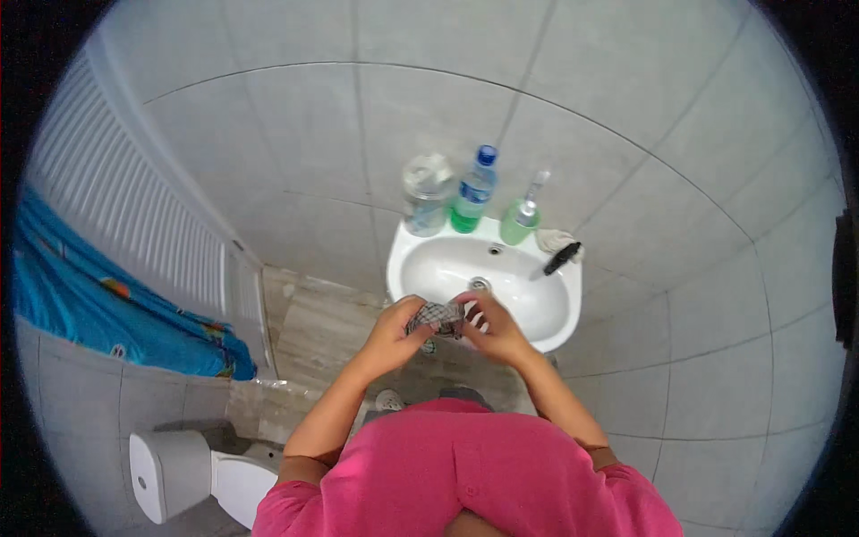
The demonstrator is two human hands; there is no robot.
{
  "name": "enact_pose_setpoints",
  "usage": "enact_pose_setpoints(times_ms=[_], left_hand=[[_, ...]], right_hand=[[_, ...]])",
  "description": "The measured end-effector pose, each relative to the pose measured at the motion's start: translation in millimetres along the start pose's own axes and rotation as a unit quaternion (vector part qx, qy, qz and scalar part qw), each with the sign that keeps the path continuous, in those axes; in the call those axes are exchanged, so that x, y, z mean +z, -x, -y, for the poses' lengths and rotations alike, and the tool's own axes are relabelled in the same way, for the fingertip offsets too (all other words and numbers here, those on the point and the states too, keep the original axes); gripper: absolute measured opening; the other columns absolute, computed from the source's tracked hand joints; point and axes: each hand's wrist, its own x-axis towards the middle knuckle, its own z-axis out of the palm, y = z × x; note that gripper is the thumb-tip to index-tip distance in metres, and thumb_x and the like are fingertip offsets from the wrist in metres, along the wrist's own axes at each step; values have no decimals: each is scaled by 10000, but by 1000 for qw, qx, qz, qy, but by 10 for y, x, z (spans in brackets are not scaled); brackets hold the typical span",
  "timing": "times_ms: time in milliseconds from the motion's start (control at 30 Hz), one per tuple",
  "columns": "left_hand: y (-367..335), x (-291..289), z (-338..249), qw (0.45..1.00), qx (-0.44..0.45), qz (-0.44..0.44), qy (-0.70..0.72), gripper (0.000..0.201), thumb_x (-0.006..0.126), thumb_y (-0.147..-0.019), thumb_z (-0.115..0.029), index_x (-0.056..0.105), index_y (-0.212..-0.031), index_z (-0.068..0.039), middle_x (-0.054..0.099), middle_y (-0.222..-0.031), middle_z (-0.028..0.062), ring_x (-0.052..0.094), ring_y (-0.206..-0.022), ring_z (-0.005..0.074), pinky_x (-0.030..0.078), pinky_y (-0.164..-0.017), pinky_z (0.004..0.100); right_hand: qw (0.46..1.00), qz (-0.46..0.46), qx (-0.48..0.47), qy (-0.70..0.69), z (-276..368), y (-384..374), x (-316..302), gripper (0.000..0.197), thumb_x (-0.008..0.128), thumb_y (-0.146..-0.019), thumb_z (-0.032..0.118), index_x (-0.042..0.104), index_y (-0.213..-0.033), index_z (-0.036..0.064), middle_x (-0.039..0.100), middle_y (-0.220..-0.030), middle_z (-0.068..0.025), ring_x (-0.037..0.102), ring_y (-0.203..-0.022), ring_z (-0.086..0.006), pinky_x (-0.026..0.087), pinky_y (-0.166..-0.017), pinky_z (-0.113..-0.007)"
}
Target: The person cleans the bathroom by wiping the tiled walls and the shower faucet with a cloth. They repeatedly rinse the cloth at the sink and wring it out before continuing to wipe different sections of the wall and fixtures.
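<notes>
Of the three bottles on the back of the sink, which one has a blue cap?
The middle bottle, holding green liquid; the clear bottle to its left and the green pump bottle lack one.

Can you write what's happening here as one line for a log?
left hand: holds checked cloth | right hand: holds same cloth | place: over front rim of white sink | bottles on the sink's back edge

The sink point(519, 295) is showing glossy white ceramic. The cloth point(436, 317) is looking like soft checked fabric. The bottles point(472, 191) are showing clear plastic; the wall tiles point(680, 179) are looking smooth and matt grey.
</notes>
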Motion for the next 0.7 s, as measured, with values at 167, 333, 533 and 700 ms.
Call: enact_pose_setpoints(times_ms=[167,333,533,700], left_hand=[[-461,502,-72,999,1,28,23,208,582,-736,-137,501,-851,17,499,-764,158,493,-720,301,385,-631,358],[-776,998,116,995,-18,83,-57,256,578,-747,-217,527,-852,11,527,-813,175,505,-784,318,395,-692,371],[-1109,1616,657,976,-54,124,-171,372,597,-735,-348,546,-837,6,556,-805,163,532,-777,286,418,-710,356],[-1402,2232,959,948,-254,153,114,267,587,-769,-274,579,-858,-23,556,-690,34,494,-584,109,412,-543,249]], right_hand=[[960,-221,20,171,-851,98,-885,385,639,-716,141,491,-1064,73,504,-877,-71,478,-630,-138,418,-592,-246],[944,-195,173,203,-1369,-116,-1470,328,516,-791,290,478,-1067,115,582,-734,-117,573,-726,-294,436,-644,-374],[961,-116,120,219,-1646,-31,-1564,284,499,-813,319,490,-1015,119,536,-632,-84,543,-605,-263,405,-543,-359],[976,-71,94,181,-1575,134,-1732,255,516,-803,280,469,-1006,134,549,-690,-115,553,-657,-274,429,-570,-356]])
